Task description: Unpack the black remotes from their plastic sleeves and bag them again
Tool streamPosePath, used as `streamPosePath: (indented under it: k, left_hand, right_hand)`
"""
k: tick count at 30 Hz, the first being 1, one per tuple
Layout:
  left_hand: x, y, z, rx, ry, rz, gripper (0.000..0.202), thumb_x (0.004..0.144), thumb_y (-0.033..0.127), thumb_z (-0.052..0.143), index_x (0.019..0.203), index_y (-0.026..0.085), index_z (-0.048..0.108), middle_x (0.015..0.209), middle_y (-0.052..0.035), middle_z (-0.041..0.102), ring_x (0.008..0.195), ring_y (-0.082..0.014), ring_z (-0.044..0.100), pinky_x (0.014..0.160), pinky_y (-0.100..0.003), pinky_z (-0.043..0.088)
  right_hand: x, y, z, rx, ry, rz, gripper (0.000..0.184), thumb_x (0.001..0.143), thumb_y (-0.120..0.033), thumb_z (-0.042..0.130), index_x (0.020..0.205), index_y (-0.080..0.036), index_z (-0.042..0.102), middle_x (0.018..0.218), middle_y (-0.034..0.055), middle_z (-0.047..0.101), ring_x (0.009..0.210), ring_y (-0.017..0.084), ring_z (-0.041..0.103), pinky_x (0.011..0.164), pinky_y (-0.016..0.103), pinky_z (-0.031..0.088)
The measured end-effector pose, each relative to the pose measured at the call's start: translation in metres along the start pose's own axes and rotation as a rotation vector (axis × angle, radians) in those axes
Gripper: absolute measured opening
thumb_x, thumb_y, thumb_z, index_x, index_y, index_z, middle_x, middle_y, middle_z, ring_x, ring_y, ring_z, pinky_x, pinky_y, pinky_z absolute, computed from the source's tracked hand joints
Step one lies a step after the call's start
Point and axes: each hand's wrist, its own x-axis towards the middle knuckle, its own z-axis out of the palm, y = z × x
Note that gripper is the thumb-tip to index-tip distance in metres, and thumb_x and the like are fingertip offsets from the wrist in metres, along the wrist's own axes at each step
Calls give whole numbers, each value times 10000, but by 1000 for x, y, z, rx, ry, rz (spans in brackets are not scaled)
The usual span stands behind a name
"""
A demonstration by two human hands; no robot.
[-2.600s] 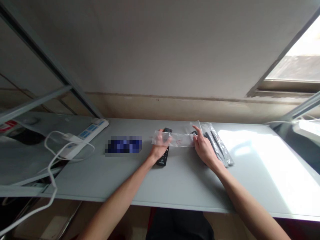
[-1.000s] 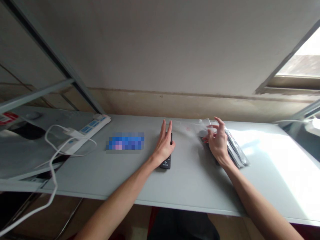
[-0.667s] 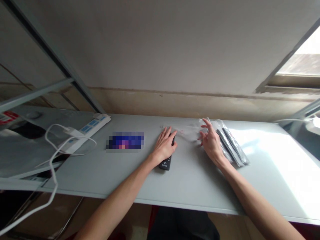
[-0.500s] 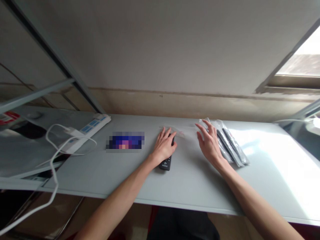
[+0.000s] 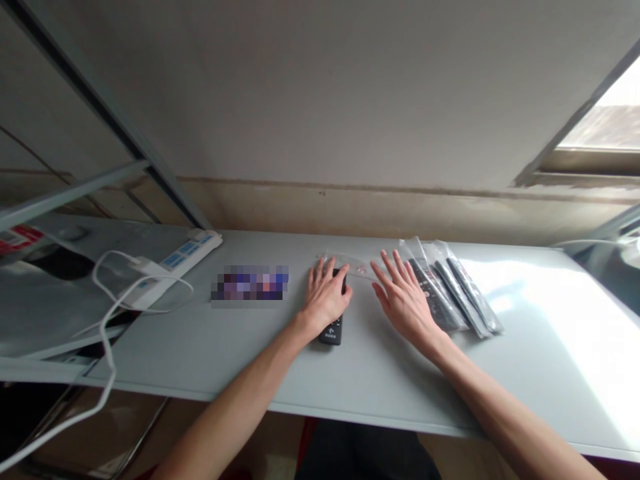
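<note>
A black remote control (image 5: 331,331) lies lengthwise on the pale desk, partly covered by my left hand (image 5: 326,293). That hand rests over its upper part with the fingers stretched out. Beyond the remote's far end is a clear plastic bag (image 5: 357,267), flat on the desk; my left fingertips lie at its near edge. My right hand (image 5: 405,303) is spread with nothing in it, just right of the bag. Beside it, on the right, several remotes in clear plastic bags (image 5: 463,293) lie side by side, the nearest one partly hidden by the hand.
On the left lies a pixelated, screen-like object (image 5: 250,285). A white power strip (image 5: 177,267) with a plugged-in charger and a looping white cable (image 5: 106,353) is farther left. A metal frame post (image 5: 120,127) rises there. Sunlight falls on the desk (image 5: 555,327) at right.
My right hand has moved left, off the bagged remotes toward the plastic bag, and its fingers have straightened. My left hand has stayed on the remote, shifting slightly.
</note>
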Motion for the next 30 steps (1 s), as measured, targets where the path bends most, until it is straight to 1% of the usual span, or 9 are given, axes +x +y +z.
streamPosePath:
  k: [3,5,7,10,15,21,26,30]
  left_hand:
    - [-1,0,-1,6,-4,-2,566,1002,285,563,1566,230,555,1709,-168,419,1615,-404,331,1293,-665,288]
    - [0,-1,-2,-2,-23,9,586,1011,288,550,1593,223,521,1733,-177,374,1618,-387,336,1305,-649,275]
    - [0,-3,-2,-11,-57,24,614,1020,295,538,1626,219,476,1754,-175,330,1631,-373,316,1319,-632,255]
    - [1,-6,-1,-22,-86,38,651,1026,304,529,1662,219,419,1771,-161,289,1655,-370,253,1328,-626,237]
    - [2,-10,2,-33,-73,42,658,1030,319,514,1670,221,398,1775,-135,289,1665,-365,218,1334,-588,247]
    - [2,-11,0,-52,-82,46,645,1039,333,509,1666,226,408,1778,-130,279,1666,-358,214,1337,-570,255]
    - [2,-9,-5,-43,-119,39,652,1048,331,495,1680,210,389,1783,-139,255,1671,-354,190,1347,-559,229]
    - [1,-8,-4,-32,-92,46,645,1038,318,509,1668,221,409,1775,-133,287,1669,-350,206,1343,-565,239]
  right_hand:
    - [-3,-3,6,25,-120,32,569,1130,-421,396,1673,-257,441,1777,122,289,1664,384,201,1303,631,304]
    - [-4,-2,10,26,-186,54,571,1133,-452,392,1675,-277,438,1775,117,300,1652,398,230,1302,621,309]
    - [-4,0,12,30,-217,58,571,1136,-465,387,1677,-290,432,1773,112,310,1651,398,229,1306,612,303]
    - [-2,8,11,58,-223,35,569,1139,-478,373,1676,-298,432,1773,100,318,1660,379,204,1311,602,298]
    - [1,16,9,101,-226,4,568,1139,-491,360,1673,-314,434,1771,86,329,1665,366,201,1309,619,295]
    - [1,17,11,110,-214,-3,563,1139,-492,352,1670,-325,437,1771,81,336,1662,363,215,1307,627,291]
    - [1,16,9,107,-241,2,573,1141,-495,353,1672,-296,438,1773,112,320,1659,381,201,1310,624,282]
    - [2,13,7,113,-236,8,571,1141,-480,363,1673,-288,437,1776,107,309,1660,381,192,1313,626,278]
